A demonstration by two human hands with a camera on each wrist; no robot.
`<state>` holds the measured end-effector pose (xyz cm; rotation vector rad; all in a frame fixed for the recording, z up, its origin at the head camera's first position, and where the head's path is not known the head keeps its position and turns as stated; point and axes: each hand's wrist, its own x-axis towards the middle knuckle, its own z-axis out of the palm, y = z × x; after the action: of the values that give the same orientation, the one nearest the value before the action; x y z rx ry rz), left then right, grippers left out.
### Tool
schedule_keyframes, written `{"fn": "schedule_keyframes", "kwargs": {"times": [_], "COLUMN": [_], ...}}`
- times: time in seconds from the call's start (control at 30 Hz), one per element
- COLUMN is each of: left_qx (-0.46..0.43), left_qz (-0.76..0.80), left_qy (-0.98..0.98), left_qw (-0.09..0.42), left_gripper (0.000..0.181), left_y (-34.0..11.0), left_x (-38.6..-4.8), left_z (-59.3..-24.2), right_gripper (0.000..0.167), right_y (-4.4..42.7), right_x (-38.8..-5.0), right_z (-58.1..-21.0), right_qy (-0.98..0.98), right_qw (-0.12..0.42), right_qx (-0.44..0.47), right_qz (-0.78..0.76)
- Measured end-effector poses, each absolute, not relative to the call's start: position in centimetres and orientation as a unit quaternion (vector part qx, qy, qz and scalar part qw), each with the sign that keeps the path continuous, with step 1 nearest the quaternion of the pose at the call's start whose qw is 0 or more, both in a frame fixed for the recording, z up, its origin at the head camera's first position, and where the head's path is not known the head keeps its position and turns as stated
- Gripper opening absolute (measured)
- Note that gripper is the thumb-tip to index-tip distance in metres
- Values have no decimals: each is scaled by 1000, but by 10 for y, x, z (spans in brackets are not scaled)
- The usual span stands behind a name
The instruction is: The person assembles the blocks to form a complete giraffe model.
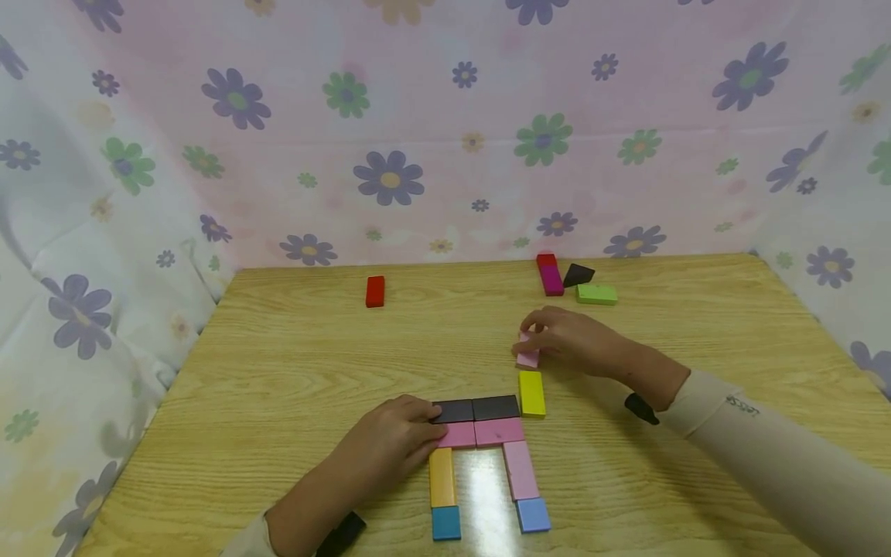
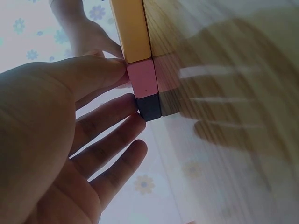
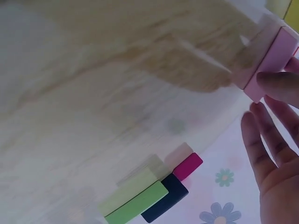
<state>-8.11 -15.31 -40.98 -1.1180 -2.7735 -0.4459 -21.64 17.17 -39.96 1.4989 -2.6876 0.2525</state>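
Observation:
My right hand [image 1: 574,340] pinches a light pink block [image 1: 527,359] between thumb and fingers, low over the wooden table, just beyond a yellow block [image 1: 532,394]. My left hand [image 1: 393,437] touches the left end of two joined rows, with its thumb against a pink block [image 2: 143,78] and fingertips at a black block [image 2: 150,107]. The rows are two black blocks [image 1: 496,408] behind two pink blocks [image 1: 498,432]. An orange block [image 1: 442,477] and a teal one [image 1: 446,524] extend toward me on the left; a light pink block [image 1: 520,470] and a blue one [image 1: 533,514] on the right.
At the back right of the table [image 1: 292,363] lie a red block [image 1: 546,260], a magenta block [image 1: 552,281], a black angled block [image 1: 578,275] and a green block [image 1: 596,294]. Another red block [image 1: 375,292] lies back left. Flowered cloth [image 1: 431,139] encloses the back and sides.

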Motion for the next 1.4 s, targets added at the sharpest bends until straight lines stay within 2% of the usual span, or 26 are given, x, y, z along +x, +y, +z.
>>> {"fn": "schedule_keyframes", "kwargs": {"times": [0.53, 0.67, 0.83, 0.93, 1.07, 1.2, 1.4], "left_qx": [-365, -366, -368, -368, -369, -372, -369], "left_qz": [-147, -148, -147, -146, -148, -155, -156], "left_qy": [-918, -917, -916, -916, -916, -912, -913], "left_qw": [50, 55, 60, 58, 60, 73, 71], "left_gripper": [18, 18, 18, 18, 18, 17, 17], "left_y": [-153, -153, -153, -153, -154, -154, -154], "left_x": [-81, -81, -81, -81, -80, -80, -81], "left_z": [-408, -408, -409, -410, -411, -411, -411], "right_gripper": [46, 50, 44, 40, 36, 40, 46], "right_y": [176, 184, 202, 213, 227, 237, 247], "right_x": [-214, -215, -222, -227, -233, -238, -245], "right_z": [-399, -398, -396, -393, -392, -392, -391], "right_qy": [-872, -893, -917, -930, -947, -958, -971], "right_qw": [34, 53, 104, 114, 99, 75, 15], "right_qx": [483, 444, 378, 341, 298, 268, 230], "right_qz": [70, 58, 71, 80, 73, 64, 58]}}
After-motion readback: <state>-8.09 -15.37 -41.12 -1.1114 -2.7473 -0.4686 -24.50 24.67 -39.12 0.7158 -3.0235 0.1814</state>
